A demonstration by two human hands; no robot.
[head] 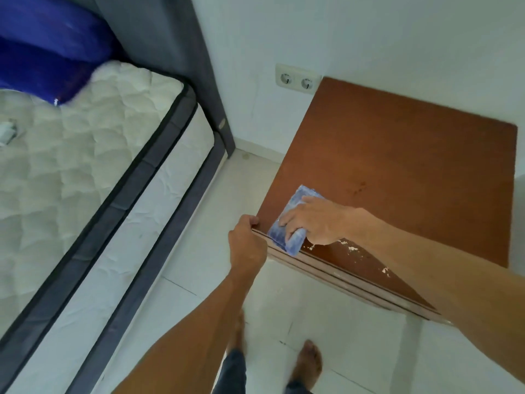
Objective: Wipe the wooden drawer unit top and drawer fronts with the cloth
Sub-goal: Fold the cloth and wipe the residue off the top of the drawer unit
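Observation:
The wooden drawer unit's reddish-brown top point(397, 166) fills the right half of the head view, with chipped white patches near its front edge. A folded blue cloth point(295, 243) lies flat on the top at the near left corner. My right hand point(315, 220) presses down on the cloth, fingers spread over it. My left hand point(247, 245) grips the unit's near left corner, thumb on the top surface. The drawer fronts are hidden below the top's front edge.
A bed with a white quilted mattress point(71, 166) and blue pillows point(48, 46) stands to the left, a strip of white tiled floor point(216, 217) between it and the unit. A double wall socket point(297, 79) sits behind the unit. My bare feet point(309, 362) stand below.

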